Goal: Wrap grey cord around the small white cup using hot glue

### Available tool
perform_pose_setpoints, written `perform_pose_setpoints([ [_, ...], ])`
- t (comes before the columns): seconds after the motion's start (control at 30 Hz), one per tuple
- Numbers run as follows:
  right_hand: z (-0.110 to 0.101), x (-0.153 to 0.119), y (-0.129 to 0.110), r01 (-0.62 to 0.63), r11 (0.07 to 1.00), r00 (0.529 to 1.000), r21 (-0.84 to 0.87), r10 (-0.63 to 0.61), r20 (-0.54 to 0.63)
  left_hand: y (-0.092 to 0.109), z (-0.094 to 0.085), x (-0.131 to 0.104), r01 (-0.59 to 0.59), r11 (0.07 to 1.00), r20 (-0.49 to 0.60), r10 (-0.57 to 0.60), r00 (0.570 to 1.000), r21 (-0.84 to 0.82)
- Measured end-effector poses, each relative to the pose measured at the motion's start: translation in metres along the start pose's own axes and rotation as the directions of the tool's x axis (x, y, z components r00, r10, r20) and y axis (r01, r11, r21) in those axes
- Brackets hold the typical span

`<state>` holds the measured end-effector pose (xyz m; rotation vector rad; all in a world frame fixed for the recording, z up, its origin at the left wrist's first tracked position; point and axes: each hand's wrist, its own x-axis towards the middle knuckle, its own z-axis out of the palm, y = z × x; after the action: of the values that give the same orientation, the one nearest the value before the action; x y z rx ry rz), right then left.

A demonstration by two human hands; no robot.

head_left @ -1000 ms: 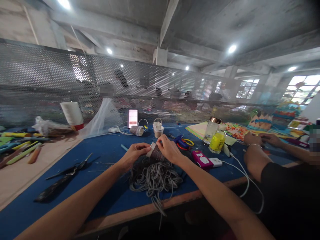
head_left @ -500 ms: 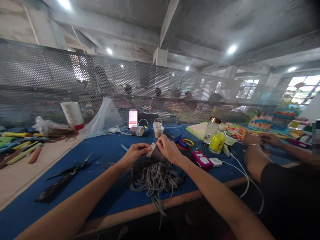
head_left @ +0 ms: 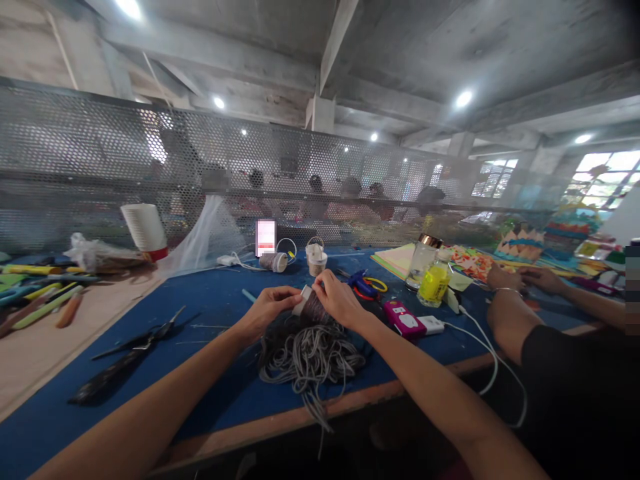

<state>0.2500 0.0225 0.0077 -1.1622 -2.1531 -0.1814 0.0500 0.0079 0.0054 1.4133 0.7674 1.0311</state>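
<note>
A small white-rimmed cup, its side covered in grey-brown cord, is held tilted between my two hands. The fingers of my left hand pinch its white rim from the left. My right hand is closed on its upper right side, fingertips close to the rim. Just below lies a loose heap of grey cord, with strands hanging over the table's front edge. Beyond my hands stand a small basket-like cup with a handle and a cord-wrapped cup on its side.
Black scissors lie left on the blue table. Blue-handled scissors, a magenta device, a glass jar and a yellow bottle are to the right. Another person's hands work at the far right. Paper cups stand back left.
Behind the mesh at the left, a person's dark shape has shifted. My hands and the cup have hardly moved.
</note>
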Motion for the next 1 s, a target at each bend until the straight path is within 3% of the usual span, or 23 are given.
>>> perform_pose_setpoints([
  [1.0,-0.0008,0.0002,-0.0002,-0.011,1.000,1.000,0.013,0.011,0.020,0.0013,0.0020,-0.0009,-0.019,0.999,-0.023,0.020,1.000,0.034],
])
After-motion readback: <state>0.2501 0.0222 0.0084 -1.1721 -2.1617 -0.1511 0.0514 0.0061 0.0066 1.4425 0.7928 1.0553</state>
